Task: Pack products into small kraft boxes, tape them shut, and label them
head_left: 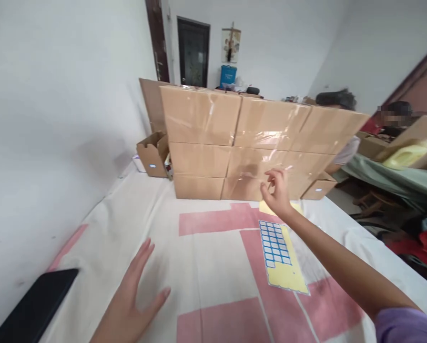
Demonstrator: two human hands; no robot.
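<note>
My left hand (pixel 133 297) hovers flat over the white and pink cloth (pixel 213 267), fingers stretched out and holding nothing. My right hand (pixel 277 190) reaches forward toward the stacked cardboard boxes (pixel 235 143), fingers curled in a loose pinch; what it holds, if anything, is too small to make out. Just below that arm lies a yellow backing sheet (pixel 281 257) with several blue-edged white stickers on its upper half. The boxes are wrapped in clear tape and stand in rows at the far end of the cloth.
A black phone (pixel 38 305) lies at the near left by the wall. Two small open cartons (pixel 152 155) (pixel 319 186) flank the stack. Behind the boxes, another person's hair (pixel 337 98) shows. A cluttered table (pixel 395 171) with a yellow jug stands at the right.
</note>
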